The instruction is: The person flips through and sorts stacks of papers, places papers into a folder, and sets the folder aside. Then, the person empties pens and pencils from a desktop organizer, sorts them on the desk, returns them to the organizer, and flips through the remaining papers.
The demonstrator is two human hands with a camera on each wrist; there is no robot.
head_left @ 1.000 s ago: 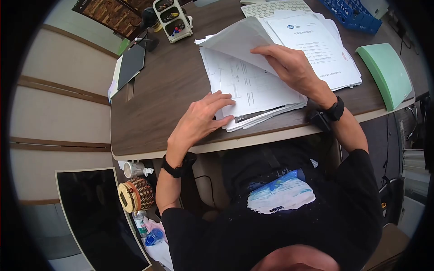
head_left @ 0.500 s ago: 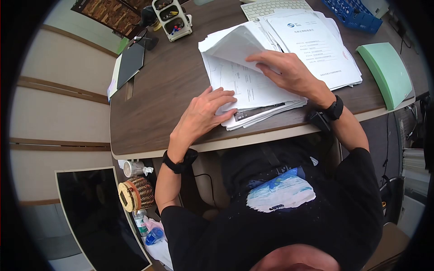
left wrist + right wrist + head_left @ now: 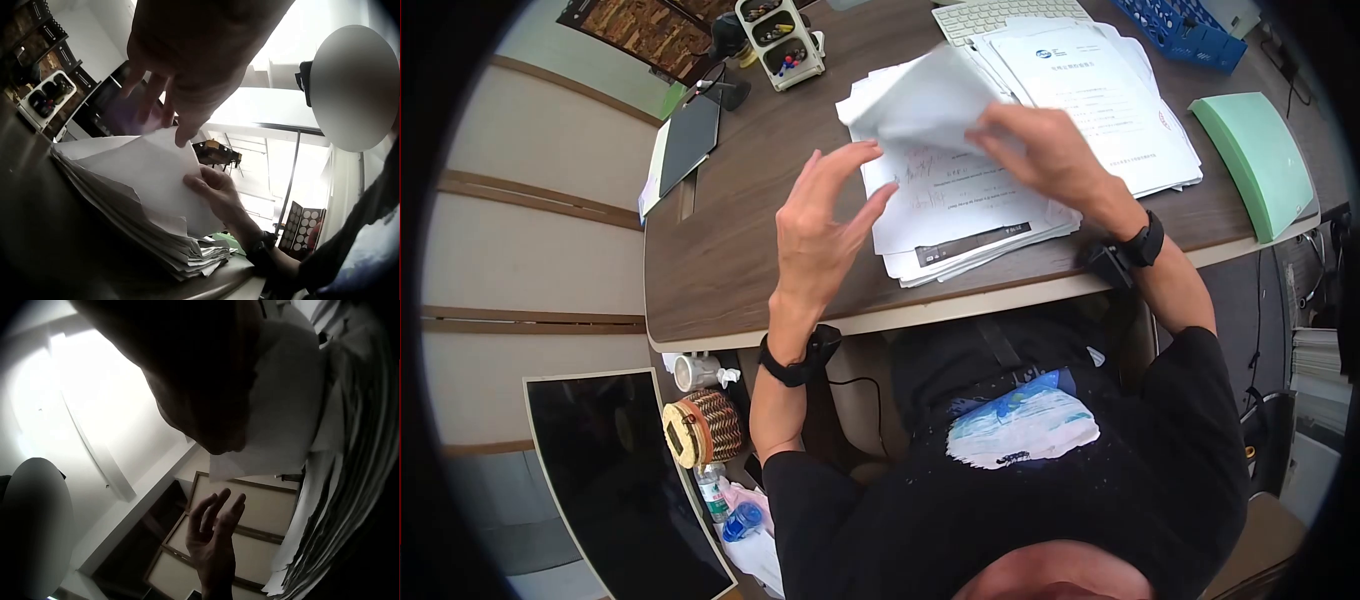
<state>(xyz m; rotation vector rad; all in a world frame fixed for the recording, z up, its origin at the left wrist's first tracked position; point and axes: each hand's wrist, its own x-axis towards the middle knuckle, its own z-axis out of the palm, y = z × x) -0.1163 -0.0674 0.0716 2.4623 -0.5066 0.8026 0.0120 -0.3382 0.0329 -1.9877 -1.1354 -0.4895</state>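
A stack of printed papers (image 3: 965, 215) lies on the desk in front of the person, its top page marked with reddish handwriting. One lifted white sheet (image 3: 930, 100) bends up over the stack's far part. At the sheet's right side the right hand (image 3: 1055, 160) pinches its edge between thumb and fingers; the left wrist view shows that thumb lying on the paper (image 3: 150, 181). The left hand (image 3: 815, 225) is raised at the stack's left side, thumb and fingers spread apart with nothing between them. Its fingertips are close to the lifted sheet's lower left edge.
A second paper stack (image 3: 1090, 100) with a logo on its cover lies to the right. Beyond are a white keyboard (image 3: 1010, 15) and a blue basket (image 3: 1185, 35). A green folder (image 3: 1255, 165) sits at the right; a pen holder (image 3: 782, 45) stands at the back left.
The left hand has come up off the stack's lower left corner and moved away from the person. The previous top page has turned up, uncovering a page with reddish handwriting.
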